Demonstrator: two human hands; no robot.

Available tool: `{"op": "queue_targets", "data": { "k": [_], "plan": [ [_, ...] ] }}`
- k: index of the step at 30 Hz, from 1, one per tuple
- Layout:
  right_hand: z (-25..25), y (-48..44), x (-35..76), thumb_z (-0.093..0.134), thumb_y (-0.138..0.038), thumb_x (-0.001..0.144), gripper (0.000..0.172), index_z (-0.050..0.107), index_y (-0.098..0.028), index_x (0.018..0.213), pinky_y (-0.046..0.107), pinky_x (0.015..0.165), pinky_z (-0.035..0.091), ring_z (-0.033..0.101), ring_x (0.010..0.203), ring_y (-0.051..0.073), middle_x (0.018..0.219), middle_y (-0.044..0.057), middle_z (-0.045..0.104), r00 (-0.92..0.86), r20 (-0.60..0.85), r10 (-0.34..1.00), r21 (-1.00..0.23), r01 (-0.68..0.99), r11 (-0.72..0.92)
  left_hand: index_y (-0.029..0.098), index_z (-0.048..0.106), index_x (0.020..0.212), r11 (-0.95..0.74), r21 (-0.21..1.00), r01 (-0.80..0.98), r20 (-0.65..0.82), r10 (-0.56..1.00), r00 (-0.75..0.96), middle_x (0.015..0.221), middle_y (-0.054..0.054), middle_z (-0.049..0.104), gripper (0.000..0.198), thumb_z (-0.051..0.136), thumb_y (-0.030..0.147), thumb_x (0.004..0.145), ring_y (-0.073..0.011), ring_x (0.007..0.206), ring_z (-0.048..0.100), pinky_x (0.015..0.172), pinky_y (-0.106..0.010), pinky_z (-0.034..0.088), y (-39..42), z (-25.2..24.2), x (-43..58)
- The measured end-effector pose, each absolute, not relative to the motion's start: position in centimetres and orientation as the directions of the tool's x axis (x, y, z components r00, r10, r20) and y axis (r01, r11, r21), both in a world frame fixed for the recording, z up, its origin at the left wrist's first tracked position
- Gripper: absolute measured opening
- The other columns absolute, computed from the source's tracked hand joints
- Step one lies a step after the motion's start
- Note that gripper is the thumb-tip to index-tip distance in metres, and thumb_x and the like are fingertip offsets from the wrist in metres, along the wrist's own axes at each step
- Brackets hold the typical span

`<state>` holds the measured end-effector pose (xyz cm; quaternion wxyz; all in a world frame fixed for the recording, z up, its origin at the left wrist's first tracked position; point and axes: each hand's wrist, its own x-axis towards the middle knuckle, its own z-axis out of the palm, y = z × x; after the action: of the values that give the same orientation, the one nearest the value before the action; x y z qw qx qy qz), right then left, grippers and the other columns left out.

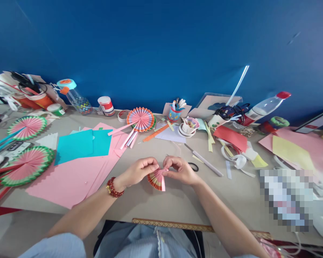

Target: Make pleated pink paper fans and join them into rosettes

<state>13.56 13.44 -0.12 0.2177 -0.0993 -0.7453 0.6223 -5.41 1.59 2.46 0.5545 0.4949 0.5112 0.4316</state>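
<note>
A small pleated paper fan (156, 179), pink with red and yellowish bands, is spread partway between my two hands above the table. My left hand (141, 170) pinches its upper left side between thumb and bent fingers. At the upper right, near the gathered point of the folds, my right hand (181, 170) pinches the fan too. Behind the right fingers, a black scissors handle (193, 166) lies on the table, partly hidden. A grey-lilac pen-like cutter (207, 163) lies farther right.
Pink sheets (61, 182) and turquoise sheets (75, 145) cover the left. Finished round fans (29, 165) lie at far left, another fan (141, 120) behind. Along the blue wall stand a water bottle (75, 96), a glue tub (106, 105), a pen cup (174, 114) and a plastic bottle (266, 107).
</note>
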Motion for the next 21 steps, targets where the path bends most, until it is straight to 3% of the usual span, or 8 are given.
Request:
{"op": "queue_targets", "data": {
  "k": [4, 8, 14, 21],
  "plan": [
    [-0.1, 13.8, 13.7, 0.076, -0.030, 0.082, 0.019, 0.062, -0.018, 0.077, 0.028, 0.071, 0.045, 0.058, 0.077, 0.015, 0.081, 0.003, 0.061, -0.878, 0.181, 0.443, -0.980, -0.120, 0.161, 0.017, 0.065, 0.096, 0.110, 0.987, 0.121, -0.126, 0.983, 0.133, 0.083, 0.000, 0.060, 0.024, 0.052, 0.037, 0.095, -0.0130, 0.077, 0.054, 0.071, -0.025, 0.043, 1.5, 2.9, -5.9],
    [0.1, 14.4, 14.0, 0.077, -0.028, 0.081, 0.018, 0.062, -0.019, 0.079, 0.027, 0.070, 0.045, 0.056, 0.076, 0.014, 0.081, 0.001, 0.059, -0.846, 0.232, 0.480, -0.972, -0.220, 0.082, 0.018, 0.062, 0.119, 0.146, 0.989, 0.020, -0.146, 0.956, 0.254, 0.107, -0.007, 0.068, 0.036, 0.066, 0.034, 0.087, -0.0189, 0.094, 0.064, 0.083, -0.032, 0.051, 1.7, 3.3, -6.9],
    [0.5, 14.9, 14.5, 0.077, -0.021, 0.081, 0.014, 0.064, -0.020, 0.086, 0.028, 0.076, 0.047, 0.057, 0.083, 0.015, 0.086, 0.002, 0.061, -0.825, 0.299, 0.479, -0.950, -0.304, 0.069, 0.017, 0.063, 0.126, 0.148, 0.983, -0.105, -0.112, 0.950, 0.293, 0.103, -0.010, 0.074, 0.042, 0.068, 0.031, 0.087, -0.0192, 0.085, 0.070, 0.082, -0.034, 0.055, 1.8, 2.7, -7.2],
    [0.8, 14.8, 14.7, 0.076, -0.021, 0.082, 0.014, 0.065, -0.019, 0.089, 0.029, 0.077, 0.049, 0.060, 0.084, 0.015, 0.089, 0.004, 0.063, -0.868, 0.247, 0.430, -0.967, -0.246, 0.059, 0.020, 0.066, 0.127, 0.033, 0.990, 0.134, -0.069, 0.960, 0.270, 0.114, -0.009, 0.073, 0.036, 0.056, 0.031, 0.094, -0.0213, 0.096, 0.069, 0.085, -0.033, 0.055, 1.8, 3.2, -7.0]
  ]
}}
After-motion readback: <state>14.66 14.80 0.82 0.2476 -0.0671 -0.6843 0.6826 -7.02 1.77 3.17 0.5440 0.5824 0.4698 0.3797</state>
